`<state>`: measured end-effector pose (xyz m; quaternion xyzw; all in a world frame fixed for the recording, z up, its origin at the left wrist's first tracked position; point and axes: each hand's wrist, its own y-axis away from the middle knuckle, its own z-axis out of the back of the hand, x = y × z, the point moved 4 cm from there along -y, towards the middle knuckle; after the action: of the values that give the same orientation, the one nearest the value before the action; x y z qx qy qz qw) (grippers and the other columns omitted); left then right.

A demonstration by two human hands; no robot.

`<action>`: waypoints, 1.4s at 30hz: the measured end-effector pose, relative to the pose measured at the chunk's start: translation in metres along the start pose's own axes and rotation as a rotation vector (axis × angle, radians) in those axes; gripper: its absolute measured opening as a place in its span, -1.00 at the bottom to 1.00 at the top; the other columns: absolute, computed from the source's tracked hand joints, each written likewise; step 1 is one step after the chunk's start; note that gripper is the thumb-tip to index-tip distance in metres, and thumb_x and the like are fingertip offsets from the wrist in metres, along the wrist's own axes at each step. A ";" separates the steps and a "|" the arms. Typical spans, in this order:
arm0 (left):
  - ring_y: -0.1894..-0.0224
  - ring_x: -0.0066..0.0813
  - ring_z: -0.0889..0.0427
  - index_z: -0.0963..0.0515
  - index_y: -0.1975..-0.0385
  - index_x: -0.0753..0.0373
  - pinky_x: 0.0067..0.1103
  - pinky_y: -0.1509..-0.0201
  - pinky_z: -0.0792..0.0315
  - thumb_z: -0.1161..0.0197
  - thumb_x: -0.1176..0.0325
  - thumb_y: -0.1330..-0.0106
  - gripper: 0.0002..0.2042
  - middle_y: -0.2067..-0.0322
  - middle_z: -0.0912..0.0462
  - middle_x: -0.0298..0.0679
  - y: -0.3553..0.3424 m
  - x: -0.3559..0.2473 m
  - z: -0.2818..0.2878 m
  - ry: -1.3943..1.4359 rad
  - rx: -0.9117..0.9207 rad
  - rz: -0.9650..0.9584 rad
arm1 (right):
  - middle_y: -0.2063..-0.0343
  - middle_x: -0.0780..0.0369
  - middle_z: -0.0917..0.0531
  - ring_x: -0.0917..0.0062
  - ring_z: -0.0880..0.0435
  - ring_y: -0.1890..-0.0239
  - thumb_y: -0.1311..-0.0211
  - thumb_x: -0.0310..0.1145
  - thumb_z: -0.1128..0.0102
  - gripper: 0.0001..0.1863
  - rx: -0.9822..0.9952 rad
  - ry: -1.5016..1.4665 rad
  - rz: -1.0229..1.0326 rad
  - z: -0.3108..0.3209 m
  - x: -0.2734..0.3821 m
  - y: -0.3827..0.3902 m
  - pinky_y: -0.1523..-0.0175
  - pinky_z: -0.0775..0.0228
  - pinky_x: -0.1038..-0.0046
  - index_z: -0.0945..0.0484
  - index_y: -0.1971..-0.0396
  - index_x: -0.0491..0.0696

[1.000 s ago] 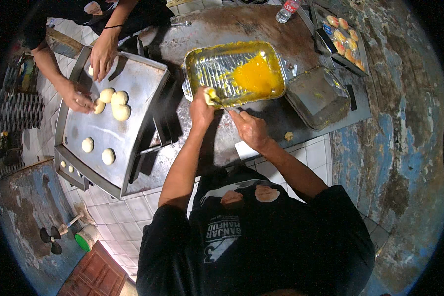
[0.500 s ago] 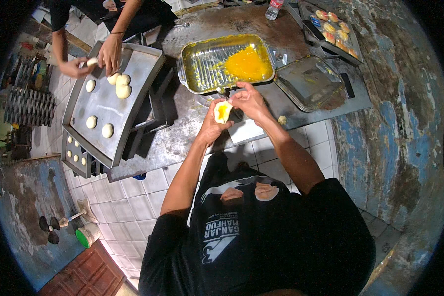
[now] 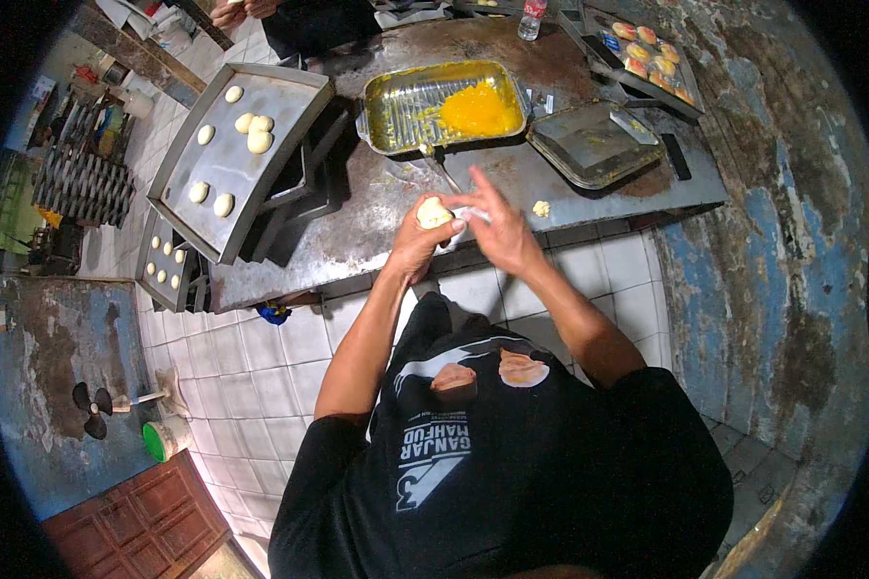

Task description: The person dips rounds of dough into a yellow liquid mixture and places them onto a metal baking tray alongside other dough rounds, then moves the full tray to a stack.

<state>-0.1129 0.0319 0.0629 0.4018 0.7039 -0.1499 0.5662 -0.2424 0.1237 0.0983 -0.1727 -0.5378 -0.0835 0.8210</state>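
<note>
the left hand (image 3: 417,236) is cupped around a small round dough ball (image 3: 434,212), pale and smooth, glossy yellow on one side, held just above the near edge of the dark, stained metal worktable (image 3: 377,217). the right hand (image 3: 497,227) is beside it with fingers spread apart, fingertips touching the dough's right side; it grips nothing. behind the hands sits a rectangular metal tray (image 3: 386,111) with scratched, shiny walls, smeared yellow and holding a pool of bright orange-yellow egg wash (image 3: 473,108). a thin brush handle (image 3: 442,171) leans out of that tray toward the hands. to the right lies a flat, dull grey rectangular pan (image 3: 589,145), and a small crumb of dough (image 3: 542,207) rests on the table near the right hand. farther right, a dark tray of browned buns (image 3: 647,60) stands at the table's corner. to the left, a large grey baking sheet (image 3: 261,193) lies tilted, carrying raw round dough pieces (image 3: 253,133) well apart from the hands. below it, a second smaller sheet with little dough rounds (image 3: 167,261) shows. another person's hands (image 3: 237,10) appear at the top edge.
</note>
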 end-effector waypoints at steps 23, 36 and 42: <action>-0.14 -0.36 -0.56 -0.55 -0.13 0.25 -0.49 -0.24 -0.37 -0.17 0.12 -0.43 -0.59 -0.04 -0.66 -0.03 0.071 -0.058 0.022 -0.829 -0.192 -0.257 | 0.11 0.13 -0.65 0.54 -0.65 0.10 -0.24 -0.60 -0.28 -0.27 0.142 -0.677 0.128 -0.025 0.048 -0.021 -0.07 -0.50 0.46 -0.10 -0.34 -0.17; 0.11 -0.62 -0.52 -0.57 -0.17 0.25 -0.65 -0.07 -0.37 0.10 -0.05 -0.56 -0.48 0.01 -0.66 -0.28 0.085 -0.105 0.123 -0.209 -0.426 -0.202 | 0.07 0.13 -0.66 0.49 -0.65 0.05 -0.27 -0.53 -0.23 -0.58 0.023 -0.421 0.333 -0.132 0.091 -0.107 -0.07 -0.49 0.44 -0.45 -0.12 -0.19; -0.53 -0.27 0.03 0.07 -0.53 0.02 -0.40 -0.52 0.06 0.26 -0.31 -0.47 -0.24 -0.51 0.04 -0.14 0.079 -0.141 0.202 0.350 -0.210 -0.332 | 0.07 0.15 -0.56 0.43 -0.57 0.01 -0.18 -0.07 -0.42 -0.41 0.122 -0.137 0.368 -0.257 0.114 -0.131 -0.07 -0.41 0.41 -0.47 -0.02 -0.19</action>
<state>0.0870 -0.1089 0.1483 0.2396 0.8591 -0.0951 0.4421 -0.0184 -0.0886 0.1349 -0.2233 -0.5559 0.1127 0.7927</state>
